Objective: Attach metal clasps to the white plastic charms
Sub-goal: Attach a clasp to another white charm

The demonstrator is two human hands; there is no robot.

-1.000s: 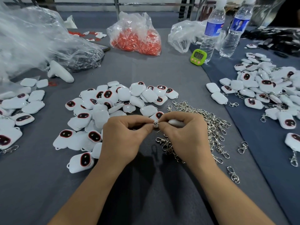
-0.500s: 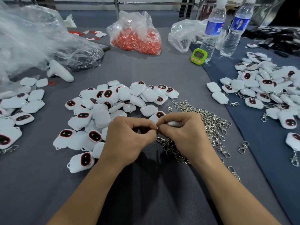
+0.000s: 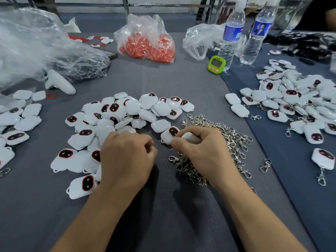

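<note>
Assembly workshop: piled charms [image 3: 127, 113], clasps [image 3: 227, 135], timer [image 3: 216, 64].

charm pile [image 3: 127, 113] mid table [image 3: 163, 79], clasp pile [image 3: 227, 139] just right of it. clasped charms [image 3: 300, 106] at right edge, loose charms [image 3: 27, 122] at left edge. bags [image 3: 147, 40], timer [image 3: 216, 64], bottles [image 3: 231, 37] along far edge.

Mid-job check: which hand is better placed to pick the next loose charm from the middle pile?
Left, probably. The left hand sits at the charm pile, while the right hand grips a charm over the clasps.
</note>
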